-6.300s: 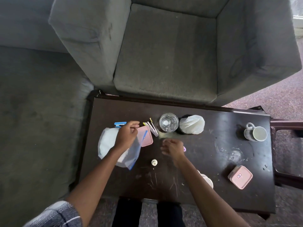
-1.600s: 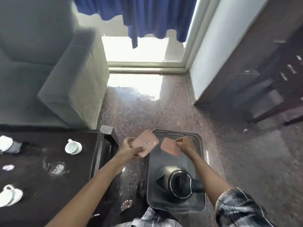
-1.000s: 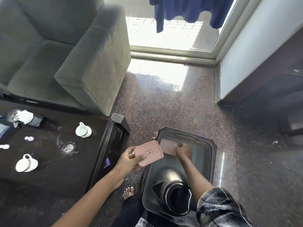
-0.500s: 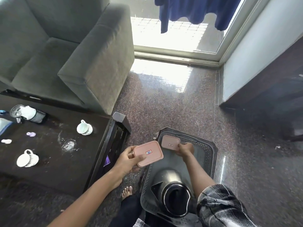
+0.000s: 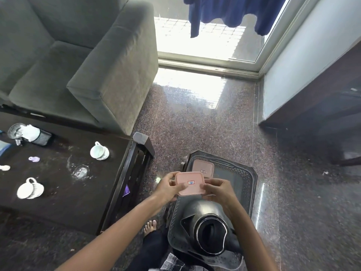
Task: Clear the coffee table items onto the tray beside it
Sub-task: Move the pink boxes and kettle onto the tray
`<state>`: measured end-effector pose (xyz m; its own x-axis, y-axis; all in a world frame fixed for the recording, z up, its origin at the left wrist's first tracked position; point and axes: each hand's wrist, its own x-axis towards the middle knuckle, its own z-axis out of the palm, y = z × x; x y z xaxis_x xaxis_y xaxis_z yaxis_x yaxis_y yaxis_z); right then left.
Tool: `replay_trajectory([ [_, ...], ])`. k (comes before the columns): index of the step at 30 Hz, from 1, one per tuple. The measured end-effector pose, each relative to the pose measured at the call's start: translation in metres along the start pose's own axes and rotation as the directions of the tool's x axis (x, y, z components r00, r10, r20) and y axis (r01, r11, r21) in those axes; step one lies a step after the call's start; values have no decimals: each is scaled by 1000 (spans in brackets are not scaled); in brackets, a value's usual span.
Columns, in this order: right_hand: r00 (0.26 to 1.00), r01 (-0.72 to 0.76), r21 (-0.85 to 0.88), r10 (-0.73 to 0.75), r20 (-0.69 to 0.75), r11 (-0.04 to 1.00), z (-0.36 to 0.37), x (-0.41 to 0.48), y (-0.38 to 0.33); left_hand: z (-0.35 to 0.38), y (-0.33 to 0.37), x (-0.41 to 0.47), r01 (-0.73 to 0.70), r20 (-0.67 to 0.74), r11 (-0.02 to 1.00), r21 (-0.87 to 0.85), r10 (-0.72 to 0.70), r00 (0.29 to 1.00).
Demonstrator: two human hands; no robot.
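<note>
The left hand (image 5: 168,187) and right hand (image 5: 218,189) grip a pink box (image 5: 190,183) over the tray (image 5: 251,184); best lowered flat beside the second box (image 5: 203,167) at its far left corner, clear of the kettle (image 5: 207,225).

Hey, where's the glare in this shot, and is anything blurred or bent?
Head view: window blown out, glare patch on the floor; wide lens bows the wall and sofa; bottom edge smeared; the box held by left hand and right hand is fairly sharp.

Pink box (image 5: 190,183), dark mesh-patterned tray (image 5: 253,178), white cup (image 5: 99,151), grey armchair (image 5: 109,61), blue curtain (image 5: 234,10).
</note>
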<state>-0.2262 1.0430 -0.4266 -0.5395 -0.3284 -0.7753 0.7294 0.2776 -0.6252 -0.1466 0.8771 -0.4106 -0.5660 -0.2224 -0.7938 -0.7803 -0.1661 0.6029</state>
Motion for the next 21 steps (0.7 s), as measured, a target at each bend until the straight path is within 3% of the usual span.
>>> replay_trajectory([
  [8,953,-147,-100,114,-282,984,-29,55,39,-3,0,-7,0,23,995,101,-2,1000],
  [14,921,-241,-271,131,-367,932,-49,130,112,-16,-14,-15,69,19,988,136,-72,997],
  [21,910,-230,-143,160,-383,963,-20,105,77,-21,-27,-22,96,-3,989,108,-96,995],
])
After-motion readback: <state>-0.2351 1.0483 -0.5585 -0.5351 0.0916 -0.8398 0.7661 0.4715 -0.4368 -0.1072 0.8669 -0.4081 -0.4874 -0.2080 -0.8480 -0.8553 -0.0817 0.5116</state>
